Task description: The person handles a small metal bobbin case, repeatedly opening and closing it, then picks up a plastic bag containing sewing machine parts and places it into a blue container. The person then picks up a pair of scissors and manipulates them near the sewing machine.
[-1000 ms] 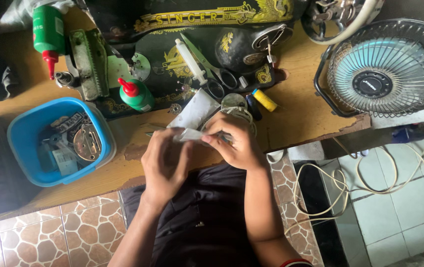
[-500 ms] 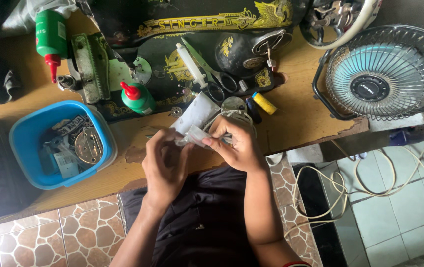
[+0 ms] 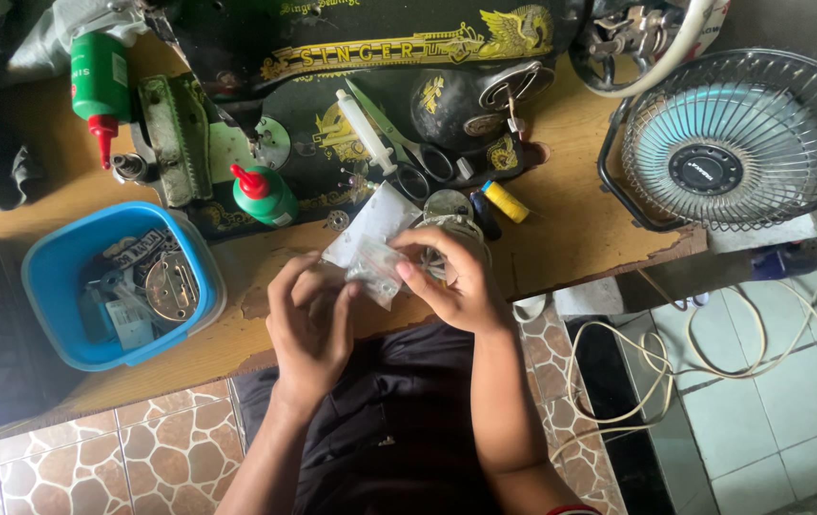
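My left hand (image 3: 308,324) and my right hand (image 3: 451,281) meet over the front edge of a wooden table (image 3: 580,224). Together they pinch a small clear plastic bag (image 3: 375,267) between the fingertips. A white paper packet (image 3: 370,217) lies flat on the table just behind the bag. Under my right hand sits a round metal part (image 3: 449,205), partly hidden by the fingers. A black sewing machine with gold ornament (image 3: 380,57) lies along the back of the table.
A blue plastic tub (image 3: 56,277) with metal parts stands at the left. Two green oil bottles with red caps (image 3: 261,191) (image 3: 99,81), scissors (image 3: 408,143), a white syringe (image 3: 366,129) and a yellow-capped tool (image 3: 502,200) lie near the machine. A small fan (image 3: 742,138) stands right; cables (image 3: 656,372) trail on the tiled floor.
Both hands stay together at the table edge, working the small clear bag between the fingers; the bag has shifted slightly and the view has drifted a little.
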